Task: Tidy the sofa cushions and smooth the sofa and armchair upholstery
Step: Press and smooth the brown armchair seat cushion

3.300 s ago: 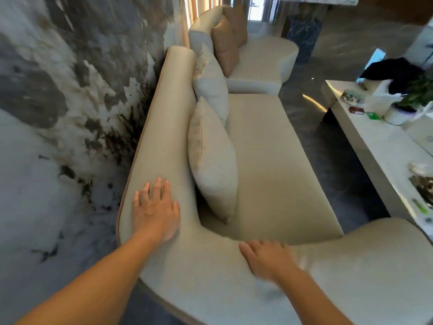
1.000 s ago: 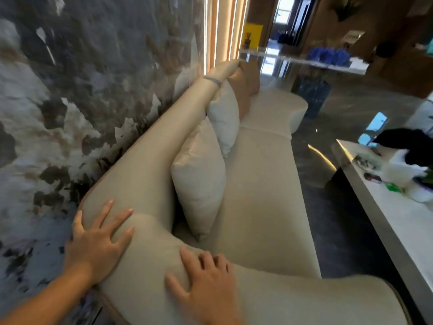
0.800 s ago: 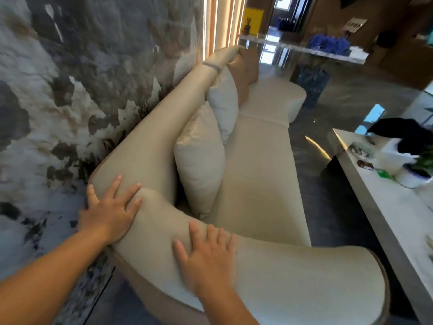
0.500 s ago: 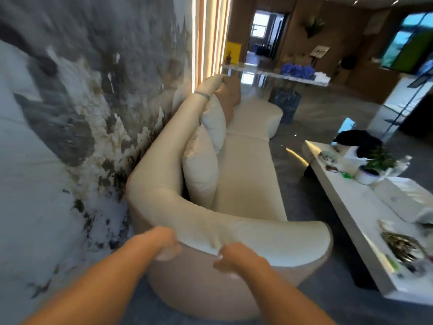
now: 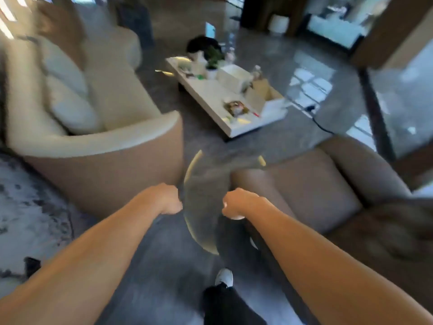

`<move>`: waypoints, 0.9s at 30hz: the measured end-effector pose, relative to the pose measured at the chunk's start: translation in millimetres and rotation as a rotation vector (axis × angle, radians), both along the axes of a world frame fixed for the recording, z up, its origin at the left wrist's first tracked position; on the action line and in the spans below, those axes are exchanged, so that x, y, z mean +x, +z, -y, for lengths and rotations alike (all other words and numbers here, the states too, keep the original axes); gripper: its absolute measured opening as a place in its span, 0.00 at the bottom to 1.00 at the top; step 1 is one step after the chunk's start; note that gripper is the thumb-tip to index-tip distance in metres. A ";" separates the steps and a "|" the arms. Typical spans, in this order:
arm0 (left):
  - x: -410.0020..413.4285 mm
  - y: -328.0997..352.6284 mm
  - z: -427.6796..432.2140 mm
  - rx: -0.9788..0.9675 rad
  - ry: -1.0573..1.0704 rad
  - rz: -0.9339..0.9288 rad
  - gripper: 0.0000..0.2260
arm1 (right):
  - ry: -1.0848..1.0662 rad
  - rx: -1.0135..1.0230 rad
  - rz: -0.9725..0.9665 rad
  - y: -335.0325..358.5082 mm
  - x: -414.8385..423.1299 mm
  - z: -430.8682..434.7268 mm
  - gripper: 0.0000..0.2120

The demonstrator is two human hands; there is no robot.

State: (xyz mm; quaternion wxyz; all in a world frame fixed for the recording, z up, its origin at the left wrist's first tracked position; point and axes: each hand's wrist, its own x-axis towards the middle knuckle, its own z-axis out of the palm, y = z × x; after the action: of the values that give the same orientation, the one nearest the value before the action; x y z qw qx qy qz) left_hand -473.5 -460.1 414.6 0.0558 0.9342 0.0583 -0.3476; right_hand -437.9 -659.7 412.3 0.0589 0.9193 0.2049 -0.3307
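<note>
The view is blurred by motion. A cream sofa (image 5: 98,141) with a tan outer shell fills the left, with pale cushions (image 5: 68,90) leaning along its backrest. A brown-grey armchair (image 5: 311,181) stands at the right. My left hand (image 5: 167,199) and my right hand (image 5: 236,202) hang in the air between the two seats, both curled into loose fists with nothing in them. Neither hand touches the sofa or the armchair. Under them lies a round glass side table (image 5: 203,200) with a gold rim.
A long white coffee table (image 5: 210,95) carries a plant, boxes and small items ahead. Dark glossy floor runs between the furniture. A marble wall is at the far left. My foot in a white shoe (image 5: 223,276) is on the floor below.
Both hands have come off the sofa's armrest and closed into fists. The view has swung right, away from the sofa, bringing the armchair and glass side table into sight.
</note>
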 end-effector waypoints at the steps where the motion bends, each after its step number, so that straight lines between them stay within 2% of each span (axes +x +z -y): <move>1: -7.8 2.4 33.7 0.021 -0.040 -0.025 0.13 | -0.029 -0.028 -0.025 0.1 -16.8 39.1 0.20; 4: -30.0 3.8 136.3 0.023 -0.138 -0.023 0.14 | -0.117 -0.070 -0.061 1.8 -60.3 153.9 0.19; 7: -50.4 -4.5 235.4 -0.033 -0.190 -0.006 0.16 | -0.220 -0.095 -0.005 -1.7 -90.6 254.7 0.20; 11: -68.7 -20.4 374.8 -0.098 -0.262 0.012 0.14 | -0.262 -0.094 0.038 -4.4 -126.1 378.3 0.19; 16: -99.1 -12.8 535.1 -0.170 -0.405 0.064 0.16 | -0.346 -0.127 0.100 20.9 -168.1 528.2 0.19; 22: -127.3 -10.0 644.0 -0.287 -0.551 0.167 0.16 | -0.392 -0.189 0.145 44.5 -204.8 654.6 0.20; 27: -122.2 -14.3 705.9 -0.360 -0.600 0.186 0.27 | -0.423 -0.161 0.218 49.0 -214.9 700.5 0.22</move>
State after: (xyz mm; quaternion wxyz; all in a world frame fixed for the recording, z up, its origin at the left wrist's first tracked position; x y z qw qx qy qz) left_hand -595.7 -1165.9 400.4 0.1201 0.9125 -0.2860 -0.2665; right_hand -652.8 -1360.2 461.3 0.0832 0.9644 -0.0268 -0.2497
